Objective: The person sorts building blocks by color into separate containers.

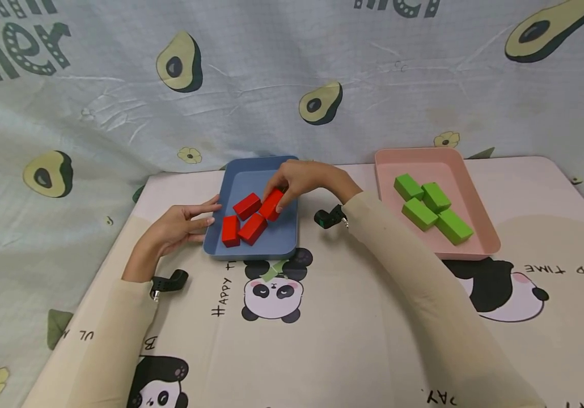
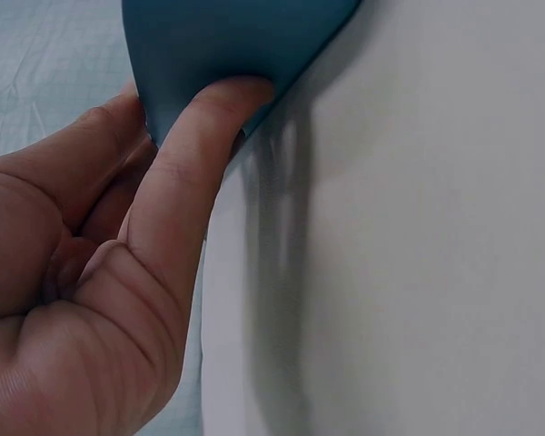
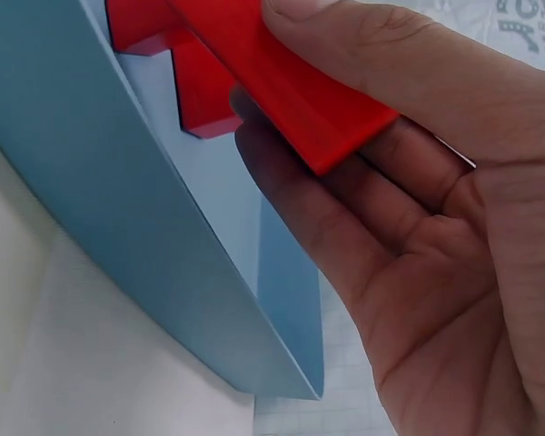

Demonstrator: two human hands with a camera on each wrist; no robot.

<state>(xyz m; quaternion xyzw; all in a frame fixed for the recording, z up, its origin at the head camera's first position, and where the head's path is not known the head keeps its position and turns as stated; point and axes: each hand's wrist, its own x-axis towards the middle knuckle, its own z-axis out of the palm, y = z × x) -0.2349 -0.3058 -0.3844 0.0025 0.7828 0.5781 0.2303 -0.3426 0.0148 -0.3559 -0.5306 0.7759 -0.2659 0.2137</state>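
Observation:
My right hand [image 1: 299, 178] pinches a red block [image 1: 271, 205] between thumb and fingers over the blue tray [image 1: 284, 243]. In the right wrist view the thumb lies on top of that red block [image 3: 295, 100], with fingers beneath. Three more red blocks [image 1: 253, 229] lie close together in the tray, just left of the held one. My left hand [image 1: 177, 226] is at the tray's left side, its fingers extended and touching the outer wall. The left wrist view shows a fingertip of the left hand [image 2: 154, 245] against the blue wall [image 2: 227, 45].
To the right stands a pink tray [image 1: 481, 221] with several green blocks [image 1: 419, 213] in it. A printed cloth [image 1: 353, 340] with pandas covers the table. Behind hangs an avocado-patterned curtain [image 1: 251, 68]. Each wrist wears a small black device [image 1: 172, 281].

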